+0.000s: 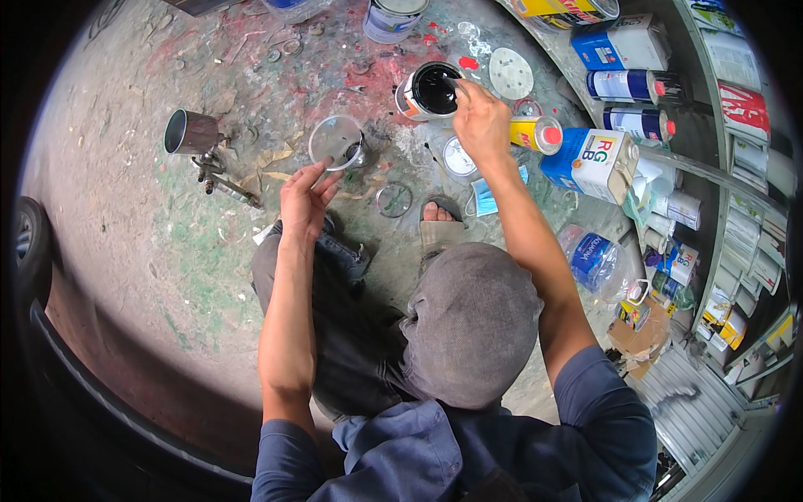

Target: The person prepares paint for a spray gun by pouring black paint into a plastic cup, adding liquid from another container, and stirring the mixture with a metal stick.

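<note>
My left hand point(308, 199) grips a clear plastic cup point(333, 134) by its near side. Dark liquid shows low in the cup. Further right stands an open can of black paint point(410, 102), its label orange and white. My right hand point(483, 121) is over the can's right rim with its fingers pinched together. A short greyish piece shows at the fingertips, but I cannot make out what it is. Near my right wrist are a round white-topped container point(459, 157) and a yellow can with a red cap point(535, 134).
A spray gun with a metal cup point(191, 134) stands on the paint-stained floor at left. Another can point(391, 23) is at the far side. A blue face mask point(485, 199), a blue-and-white canister point(585, 163) and a water jug point(595, 261) line the right, beside crowded shelves.
</note>
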`<state>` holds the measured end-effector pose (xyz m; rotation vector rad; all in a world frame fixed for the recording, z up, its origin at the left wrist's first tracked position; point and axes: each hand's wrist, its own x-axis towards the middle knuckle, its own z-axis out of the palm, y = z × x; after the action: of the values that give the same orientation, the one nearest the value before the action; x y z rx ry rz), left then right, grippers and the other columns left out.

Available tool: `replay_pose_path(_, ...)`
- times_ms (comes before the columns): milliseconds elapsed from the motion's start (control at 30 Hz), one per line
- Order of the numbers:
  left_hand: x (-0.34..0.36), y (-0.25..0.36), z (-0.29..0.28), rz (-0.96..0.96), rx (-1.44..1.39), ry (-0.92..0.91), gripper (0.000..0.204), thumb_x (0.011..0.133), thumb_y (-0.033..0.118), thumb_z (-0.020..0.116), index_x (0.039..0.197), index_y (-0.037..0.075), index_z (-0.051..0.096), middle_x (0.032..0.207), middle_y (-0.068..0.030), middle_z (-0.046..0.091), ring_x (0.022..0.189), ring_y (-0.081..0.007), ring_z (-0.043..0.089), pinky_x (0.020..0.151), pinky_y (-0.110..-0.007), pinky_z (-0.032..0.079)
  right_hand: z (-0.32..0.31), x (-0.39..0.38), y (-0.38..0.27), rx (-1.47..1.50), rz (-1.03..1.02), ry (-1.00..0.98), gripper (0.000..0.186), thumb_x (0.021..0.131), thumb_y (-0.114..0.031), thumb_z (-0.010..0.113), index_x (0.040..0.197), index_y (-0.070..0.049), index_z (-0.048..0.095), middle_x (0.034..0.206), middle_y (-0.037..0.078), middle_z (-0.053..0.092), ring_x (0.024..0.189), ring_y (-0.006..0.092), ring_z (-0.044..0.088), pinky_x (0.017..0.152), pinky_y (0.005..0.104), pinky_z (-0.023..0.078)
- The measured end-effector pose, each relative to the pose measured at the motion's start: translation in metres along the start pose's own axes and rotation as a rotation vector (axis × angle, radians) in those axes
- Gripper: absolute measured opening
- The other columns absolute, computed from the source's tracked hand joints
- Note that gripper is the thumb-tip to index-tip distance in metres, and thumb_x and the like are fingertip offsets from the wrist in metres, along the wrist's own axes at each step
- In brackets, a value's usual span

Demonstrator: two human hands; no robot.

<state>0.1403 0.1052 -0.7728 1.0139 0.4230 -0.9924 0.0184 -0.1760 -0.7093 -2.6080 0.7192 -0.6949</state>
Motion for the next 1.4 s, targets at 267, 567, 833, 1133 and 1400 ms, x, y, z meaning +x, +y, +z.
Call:
replay_pose_path(267, 0.002, -0.002, 0.000, 0.004, 0.010, -0.008, 0.010, 0.092, 0.008, 0.064, 0.096, -0.001, 0.062, 0.117, -0.0175, 0.067, 0.090, -0.0256, 0.072, 0.065, -0.027, 0.058, -0.016, 0.003, -0.007, 0.232, 0.396, -0.177, 0.016, 0.090, -0.009, 0.059, 0.099, 0.003, 0.066, 0.074, 0.021, 0.069, 0.068, 0.0358, 0.069, 0.065, 0.0416, 0.055)
replay_pose_path(567, 0.000, 0.001, 0.002, 0.012, 0.000, -0.008, 0.011, 0.092, 0.008, 0.064, 0.097, -0.001, 0.062, 0.116, -0.0169, 0.068, 0.088, -0.0253, 0.072, 0.066, -0.027, 0.058, -0.010, 0.004, 0.003, 0.164, 0.155, 0.051, 0.016, 0.091, -0.012, 0.061, 0.096, 0.002, 0.067, 0.076, 0.021, 0.070, 0.069, 0.0312, 0.071, 0.065, 0.0394, 0.054)
replay_pose_path(833, 0.000, -0.001, 0.001, -0.006, 0.003, -0.013, 0.009, 0.092, 0.008, 0.064, 0.096, -0.001, 0.063, 0.116, -0.0163, 0.068, 0.088, -0.0244, 0.072, 0.067, -0.027, 0.058, -0.019, 0.006, 0.005, 0.287, 0.547, -0.181, 0.018, 0.090, -0.012, 0.062, 0.092, 0.006, 0.063, 0.079, 0.022, 0.071, 0.069, 0.0297, 0.072, 0.067, 0.0412, 0.055)
replay_pose_path(1133, 0.001, -0.001, 0.004, -0.003, 0.002, -0.025, 0.008, 0.092, 0.008, 0.065, 0.095, 0.000, 0.063, 0.116, -0.0159, 0.068, 0.087, -0.0233, 0.072, 0.066, -0.027, 0.058, -0.018, 0.004, 0.011, 0.297, 0.374, -0.030, 0.019, 0.091, -0.012, 0.061, 0.094, 0.006, 0.064, 0.073, 0.020, 0.070, 0.068, 0.0274, 0.072, 0.065, 0.0387, 0.055)
replay_pose_path(1400, 0.000, -0.001, 0.006, 0.006, 0.002, -0.015, 0.008, 0.092, 0.007, 0.065, 0.094, -0.001, 0.064, 0.115, -0.0165, 0.069, 0.085, -0.0223, 0.072, 0.064, -0.027, 0.058, -0.015, 0.008, -0.002, 0.660, 0.720, -0.060, 0.020, 0.091, -0.014, 0.061, 0.095, 0.006, 0.064, 0.072, 0.019, 0.070, 0.069, 0.0281, 0.072, 0.067, 0.0392, 0.055)
